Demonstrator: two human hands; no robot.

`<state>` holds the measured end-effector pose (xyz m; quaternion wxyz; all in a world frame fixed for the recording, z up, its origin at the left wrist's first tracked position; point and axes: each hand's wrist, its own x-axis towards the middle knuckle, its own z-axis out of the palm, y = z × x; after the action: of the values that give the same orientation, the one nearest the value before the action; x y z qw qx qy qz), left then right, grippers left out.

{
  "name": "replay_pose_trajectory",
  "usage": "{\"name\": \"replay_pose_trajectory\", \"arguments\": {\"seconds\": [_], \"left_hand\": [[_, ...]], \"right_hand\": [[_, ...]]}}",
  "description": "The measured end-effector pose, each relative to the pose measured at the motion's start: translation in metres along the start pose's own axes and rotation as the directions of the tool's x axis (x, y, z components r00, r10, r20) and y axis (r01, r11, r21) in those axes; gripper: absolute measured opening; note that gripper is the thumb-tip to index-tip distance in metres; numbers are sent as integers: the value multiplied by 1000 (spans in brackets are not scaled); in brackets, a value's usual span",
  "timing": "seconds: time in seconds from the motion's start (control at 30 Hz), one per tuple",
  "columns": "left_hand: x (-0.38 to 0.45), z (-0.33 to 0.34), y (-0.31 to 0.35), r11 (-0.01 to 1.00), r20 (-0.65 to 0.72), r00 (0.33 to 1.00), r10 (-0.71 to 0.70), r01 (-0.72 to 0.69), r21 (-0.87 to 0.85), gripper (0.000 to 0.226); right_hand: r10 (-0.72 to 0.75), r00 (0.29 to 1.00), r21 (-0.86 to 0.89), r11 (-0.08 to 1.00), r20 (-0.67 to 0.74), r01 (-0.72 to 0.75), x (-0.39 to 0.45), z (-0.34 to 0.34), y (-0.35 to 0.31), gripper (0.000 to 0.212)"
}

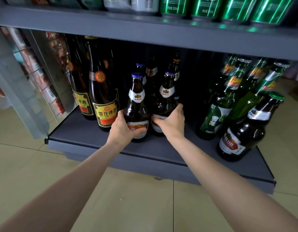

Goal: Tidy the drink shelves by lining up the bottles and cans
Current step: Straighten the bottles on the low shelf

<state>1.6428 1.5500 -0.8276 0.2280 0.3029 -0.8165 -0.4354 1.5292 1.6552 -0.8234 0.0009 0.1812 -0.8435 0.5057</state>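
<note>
I am looking down at a dark grey bottom shelf [88,131] that stands on a floor of pale tiles [136,198]. Above it, a second grey shelf [144,30] carries green cans [205,5], their tops cut off by the frame. A clear plastic side panel [19,81] closes the left end; whatever is behind it is blurred and I cannot make it out.

My left hand [123,129] grips the left brown bottle [136,108] low on its body, fingers curled across the label. My right hand [171,121] grips the right brown bottle [165,104] the same way. Both bottles stand upright near the front middle of the shelf, just beside each other, blue caps on top.

Left of them stand tall dark bottles with yellow labels [104,97]. To the right, well apart, is a cluster of green bottles [228,91], with one dark bottle with a green cap [245,129] at the front edge.

More brown bottles [151,72] stand behind the held pair, in deep shadow; I cannot count them.
</note>
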Motion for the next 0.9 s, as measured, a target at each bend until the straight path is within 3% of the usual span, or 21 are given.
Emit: {"name": "replay_pose_trajectory", "arguments": {"seconds": [0.17,0.4,0.7,0.9], "left_hand": [[8,-19,-2,1000,161,987,11,-11,-4,78],[10,-31,-6,999,241,970,25,-30,19,80],[12,-33,-13,997,144,990,11,-22,70,80],[6,-27,-15,995,57,998,41,-46,89,78]], "right_hand": [[49,992,-74,996,-116,-58,-1,7,-2,83],[88,979,-89,990,-185,-106,15,-2,5,86],[28,991,-93,995,-129,-40,16,-12,10,83],[67,985,-105,991,-157,-84,18,-11,7,79]]}}
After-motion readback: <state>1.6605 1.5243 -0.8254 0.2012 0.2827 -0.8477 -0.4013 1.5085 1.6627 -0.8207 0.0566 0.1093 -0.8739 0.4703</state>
